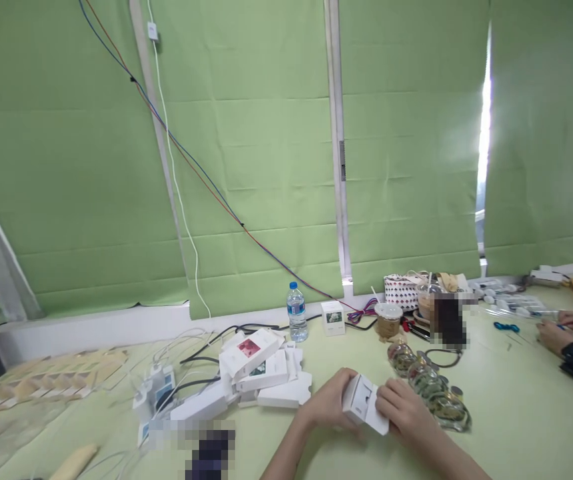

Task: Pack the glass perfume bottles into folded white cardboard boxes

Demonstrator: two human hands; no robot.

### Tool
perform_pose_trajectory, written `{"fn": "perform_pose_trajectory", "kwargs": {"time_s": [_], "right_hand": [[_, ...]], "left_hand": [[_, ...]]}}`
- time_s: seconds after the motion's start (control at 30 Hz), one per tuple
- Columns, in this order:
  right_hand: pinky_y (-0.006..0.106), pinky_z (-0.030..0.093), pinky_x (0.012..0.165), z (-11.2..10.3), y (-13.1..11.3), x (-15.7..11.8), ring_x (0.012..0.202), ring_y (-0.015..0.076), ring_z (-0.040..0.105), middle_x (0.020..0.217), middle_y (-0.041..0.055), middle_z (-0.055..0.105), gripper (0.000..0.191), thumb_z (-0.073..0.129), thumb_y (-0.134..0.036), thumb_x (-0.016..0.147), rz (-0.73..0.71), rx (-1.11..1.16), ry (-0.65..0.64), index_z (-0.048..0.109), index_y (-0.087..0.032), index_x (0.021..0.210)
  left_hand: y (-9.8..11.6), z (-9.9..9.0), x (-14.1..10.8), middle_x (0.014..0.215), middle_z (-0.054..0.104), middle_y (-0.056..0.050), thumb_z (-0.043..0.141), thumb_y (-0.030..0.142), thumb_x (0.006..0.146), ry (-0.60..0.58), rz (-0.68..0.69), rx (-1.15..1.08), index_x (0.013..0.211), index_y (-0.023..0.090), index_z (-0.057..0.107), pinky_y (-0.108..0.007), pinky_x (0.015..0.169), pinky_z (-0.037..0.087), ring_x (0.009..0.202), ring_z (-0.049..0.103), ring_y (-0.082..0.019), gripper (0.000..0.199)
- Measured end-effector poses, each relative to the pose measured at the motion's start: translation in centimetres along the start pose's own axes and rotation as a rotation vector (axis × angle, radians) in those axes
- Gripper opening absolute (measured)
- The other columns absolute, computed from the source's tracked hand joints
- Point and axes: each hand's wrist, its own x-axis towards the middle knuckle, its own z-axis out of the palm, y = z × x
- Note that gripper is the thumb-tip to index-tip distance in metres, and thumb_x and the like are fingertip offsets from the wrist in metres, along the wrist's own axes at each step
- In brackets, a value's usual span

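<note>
A small white cardboard box (357,398) is between my two hands near the front of the table, one of its flaps folded out. My left hand (330,402) wraps around the box's left side. On the right, the fingers of my right hand (402,408) are closed on the flap. What lies inside the box cannot be seen. Just right of my right hand lie several clear packets or jars (429,385) with greenish contents and round lids. Flat white boxes (261,367) with printed pictures are heaped to the left of my hands.
A water bottle (296,312) and an upright white box (333,319) stand at the back. A lidded cup (388,320) stands right of them. Cables and power strips (154,393) sprawl at left. At far right a co-worker's hands (561,333) rest near blue scissors (506,327).
</note>
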Motion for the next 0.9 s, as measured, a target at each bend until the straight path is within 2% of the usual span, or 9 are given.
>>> {"fn": "perform_pose_trajectory", "kwargs": {"time_s": [0.03,0.1,0.23,0.3,0.4,0.5,0.7,0.8,0.9], "right_hand": [[0.033,0.04,0.065,0.1,-0.2,-0.7,0.074,0.0226,0.055,0.081,0.0062,0.065,0.011,0.052,-0.024,0.088,0.007,0.088,-0.018,0.058,-0.022,0.079],[0.032,0.043,0.068,0.1,-1.0,-1.4,0.077,0.0218,0.057,0.085,0.0053,0.064,0.021,0.049,-0.042,0.09,0.091,0.346,-0.041,0.058,-0.023,0.083],[0.027,0.042,0.06,0.9,-2.7,-1.0,0.065,0.0184,0.054,0.069,0.0014,0.058,0.043,0.036,-0.057,0.091,0.609,0.827,0.102,0.058,-0.022,0.076],[0.025,0.037,0.052,1.9,-3.3,-0.6,0.055,0.0156,0.047,0.06,-0.0011,0.052,0.049,0.049,-0.066,0.079,0.823,1.009,0.163,0.06,-0.019,0.074],[0.022,0.024,0.043,3.0,-3.6,-0.3,0.045,0.009,0.031,0.051,-0.005,0.043,0.054,0.065,-0.069,0.059,0.994,1.204,0.184,0.061,-0.016,0.067],[0.021,0.018,0.042,3.1,-3.8,-0.3,0.043,0.0065,0.026,0.05,-0.0057,0.042,0.049,0.071,-0.062,0.056,1.058,1.264,0.213,0.06,-0.015,0.066],[0.023,0.035,0.054,2.1,-3.8,-0.2,0.059,0.0131,0.045,0.059,-0.0035,0.048,0.04,0.069,-0.054,0.064,0.993,1.272,0.328,0.048,-0.019,0.059],[0.023,0.036,0.053,2.1,-3.4,-0.8,0.059,0.0141,0.046,0.059,-0.0047,0.047,0.038,0.068,-0.051,0.065,0.969,1.267,0.335,0.046,-0.02,0.061],[0.023,0.037,0.052,1.9,-3.0,-2.0,0.057,0.0143,0.047,0.056,-0.0055,0.046,0.036,0.067,-0.05,0.064,1.021,1.245,0.309,0.044,-0.021,0.06]], "left_hand": [[0.2,0.1,-0.3,0.115,0.053,-0.006,0.088,0.036,0.039,0.016,-0.008,0.001,0.12,0.02,0.045,-0.041,0.091,0.044,0.104,0.053,-0.028,0.094],[0.9,0.4,-0.7,0.115,0.053,-0.006,0.087,0.036,0.04,0.048,-0.025,0.034,0.12,0.02,0.044,-0.039,0.089,0.044,0.104,0.052,-0.028,0.092],[3.1,1.6,-1.3,0.118,0.052,-0.008,0.084,0.035,0.047,0.152,-0.08,0.385,0.117,0.02,0.045,-0.041,0.087,0.044,0.106,0.049,-0.03,0.082],[4.2,2.4,-1.3,0.12,0.052,-0.009,0.076,0.032,0.061,0.183,-0.087,0.649,0.118,0.022,0.045,-0.046,0.089,0.04,0.11,0.047,-0.032,0.066],[5.0,3.4,-1.1,0.123,0.053,-0.011,0.06,0.021,0.075,0.178,-0.086,0.847,0.121,0.023,0.044,-0.054,0.094,0.033,0.115,0.044,-0.033,0.049],[5.1,3.7,-0.7,0.125,0.052,-0.012,0.061,0.019,0.073,0.162,-0.098,0.864,0.125,0.023,0.042,-0.058,0.095,0.03,0.116,0.043,-0.034,0.054],[4.8,3.6,-1.0,0.117,0.057,-0.012,0.082,0.03,0.052,0.145,-0.187,0.858,0.121,0.02,0.048,-0.058,0.09,0.035,0.107,0.05,-0.037,0.077],[5.1,3.1,-1.7,0.112,0.06,-0.013,0.089,0.036,0.04,0.092,-0.259,0.845,0.117,0.018,0.053,-0.058,0.091,0.035,0.103,0.052,-0.037,0.087],[5.3,2.1,-2.7,0.111,0.06,-0.016,0.089,0.037,0.037,0.003,-0.288,0.824,0.113,0.015,0.058,-0.055,0.093,0.034,0.103,0.052,-0.039,0.085]]}}
